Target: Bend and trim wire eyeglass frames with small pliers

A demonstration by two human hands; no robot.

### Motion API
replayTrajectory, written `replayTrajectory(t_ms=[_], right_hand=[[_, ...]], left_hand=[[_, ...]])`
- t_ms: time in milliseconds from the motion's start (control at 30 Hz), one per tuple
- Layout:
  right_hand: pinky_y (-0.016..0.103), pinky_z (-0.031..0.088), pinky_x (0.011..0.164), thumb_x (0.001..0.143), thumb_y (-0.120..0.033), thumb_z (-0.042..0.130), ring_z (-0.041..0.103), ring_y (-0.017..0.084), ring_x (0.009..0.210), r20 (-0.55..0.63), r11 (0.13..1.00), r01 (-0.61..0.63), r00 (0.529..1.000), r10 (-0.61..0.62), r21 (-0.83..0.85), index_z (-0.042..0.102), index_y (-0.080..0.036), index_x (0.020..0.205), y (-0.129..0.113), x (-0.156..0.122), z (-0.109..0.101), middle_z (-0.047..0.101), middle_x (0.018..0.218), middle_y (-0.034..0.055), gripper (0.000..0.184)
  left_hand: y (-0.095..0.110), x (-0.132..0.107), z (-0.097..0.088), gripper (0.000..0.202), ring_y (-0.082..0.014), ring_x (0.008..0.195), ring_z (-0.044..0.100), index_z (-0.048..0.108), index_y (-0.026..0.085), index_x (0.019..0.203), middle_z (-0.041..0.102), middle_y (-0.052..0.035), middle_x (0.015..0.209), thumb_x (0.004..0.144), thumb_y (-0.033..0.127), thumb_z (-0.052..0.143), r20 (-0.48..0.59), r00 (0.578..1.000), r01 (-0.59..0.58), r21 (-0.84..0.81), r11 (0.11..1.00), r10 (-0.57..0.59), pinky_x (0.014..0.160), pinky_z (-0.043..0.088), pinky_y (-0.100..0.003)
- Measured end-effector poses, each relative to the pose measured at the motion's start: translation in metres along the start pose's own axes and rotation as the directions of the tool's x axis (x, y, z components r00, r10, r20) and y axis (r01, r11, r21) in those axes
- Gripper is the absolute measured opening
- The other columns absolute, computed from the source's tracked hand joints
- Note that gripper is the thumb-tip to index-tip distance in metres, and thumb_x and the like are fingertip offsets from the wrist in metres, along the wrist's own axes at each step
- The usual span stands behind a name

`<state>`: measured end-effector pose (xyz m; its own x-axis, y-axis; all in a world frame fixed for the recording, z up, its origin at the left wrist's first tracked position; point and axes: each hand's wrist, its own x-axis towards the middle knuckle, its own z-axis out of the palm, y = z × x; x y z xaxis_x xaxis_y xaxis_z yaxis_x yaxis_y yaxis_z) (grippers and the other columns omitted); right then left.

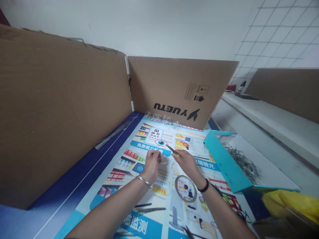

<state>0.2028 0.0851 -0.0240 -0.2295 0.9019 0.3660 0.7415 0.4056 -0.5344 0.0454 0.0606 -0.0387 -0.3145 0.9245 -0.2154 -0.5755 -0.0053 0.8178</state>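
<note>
left hand (151, 164) centre frame, fingers closed, pinching a small clear lens piece (163, 160) just above the poster mat (129, 146). right hand (187, 163) just right of it, fingers pressed around a thin tool (173, 151), tip pointing to upper left, just above the lens piece; touching or not, can't tell. round ring (175, 188) lies on the mat below the right hand, near the wrist. cardboard wall (62, 109) fills the left. teal tray (224, 162) at right of mat, metal scraps (243, 161) behind it; yellow bag (289, 200) lower right
</note>
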Motion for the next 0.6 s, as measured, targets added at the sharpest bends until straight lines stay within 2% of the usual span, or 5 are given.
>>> replayTrajectory(t_ms=[167, 367, 600], right_hand=[[0.027, 0.042, 0.068, 0.085, -0.047, 0.046, 0.059, 0.018, 0.077, 0.056, 0.998, 0.004, 0.998, -0.007, 0.066, 0.067, -0.022, 0.086, -0.003, 0.001, -0.003, 0.067, 0.081, 0.0031, 0.033], [0.027, 0.042, 0.069, 0.084, -0.045, 0.048, 0.059, 0.018, 0.079, 0.055, 0.982, -0.038, 0.998, 0.028, 0.183, 0.066, -0.021, 0.086, -0.005, 0.001, -0.005, 0.067, 0.085, 0.0028, 0.029], [0.026, 0.041, 0.065, 0.084, -0.048, 0.045, 0.058, 0.018, 0.074, 0.076, 0.983, -0.034, 0.997, 0.020, 0.181, 0.065, -0.021, 0.082, -0.005, 0.001, -0.007, 0.066, 0.080, 0.0031, 0.034]], left_hand=[[-0.001, 0.001, 0.000, 0.027, -0.0099, 0.062, 0.053, 0.044, 0.018, 0.067, 0.053, 0.0038, 0.063, 0.067, 0.034, 0.066, 0.022, 1.000, 0.020, 0.006, 1.000, -0.020, 0.058, 0.040, -0.023], [-0.001, -0.001, 0.000, 0.025, -0.0099, 0.061, 0.054, 0.045, 0.018, 0.069, 0.054, 0.0033, 0.064, 0.065, 0.031, 0.066, 0.081, 0.994, 0.066, 0.014, 0.998, -0.067, 0.058, 0.040, -0.023], [0.010, -0.004, 0.001, 0.022, -0.0099, 0.061, 0.054, 0.049, 0.020, 0.075, 0.056, 0.0028, 0.070, 0.065, 0.031, 0.065, 0.168, 0.977, 0.111, 0.109, 0.988, -0.128, 0.056, 0.040, -0.023]])
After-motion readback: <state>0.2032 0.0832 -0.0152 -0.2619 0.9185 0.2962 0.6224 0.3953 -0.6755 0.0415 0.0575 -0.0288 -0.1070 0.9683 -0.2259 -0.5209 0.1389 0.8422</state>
